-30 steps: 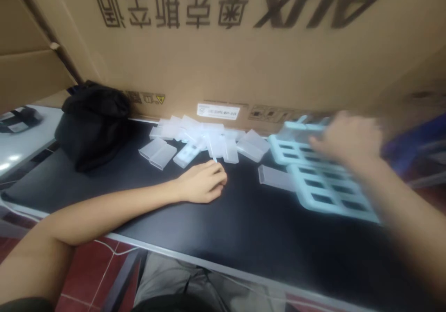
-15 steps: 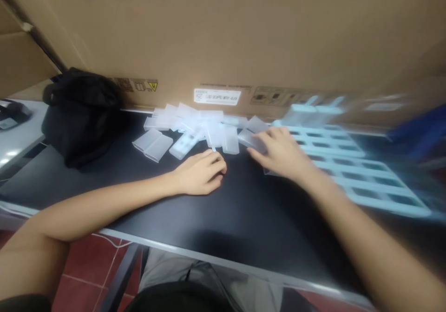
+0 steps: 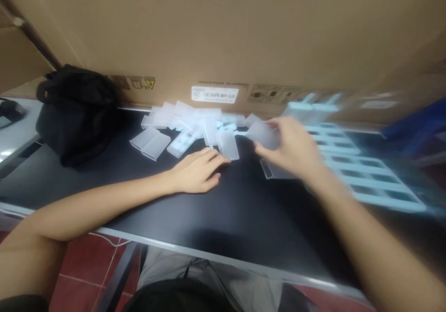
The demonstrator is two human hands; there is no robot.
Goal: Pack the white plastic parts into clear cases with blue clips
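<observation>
My right hand [image 3: 287, 147] is closed around a translucent flat plastic case [image 3: 263, 134], thumb on the near side, lifted slightly and blurred by motion. Under that hand another clear case [image 3: 275, 170] lies on the table, partly hidden, with its open end facing left. My left hand [image 3: 200, 170] rests on the black tabletop, fingers stretched out; its index fingertip touches or nearly touches the lower end of a clear case [image 3: 228, 145]. Behind it spreads a pile of similar cases [image 3: 188, 116], with a few light-blue pieces [image 3: 228, 127] among them.
Light-blue slotted racks [image 3: 376, 179] lie at the right, with blue-topped cases [image 3: 304, 109] standing at the back. A black bag [image 3: 76, 116] sits on the left. A big cardboard box [image 3: 223, 37] walls off the back. Something blue [image 3: 414, 121] is at far right.
My right hand has taken hold of a case and drawn it up slightly to the right. My left fingers have straightened towards a case, which has tilted a little. The view has shifted slightly.
</observation>
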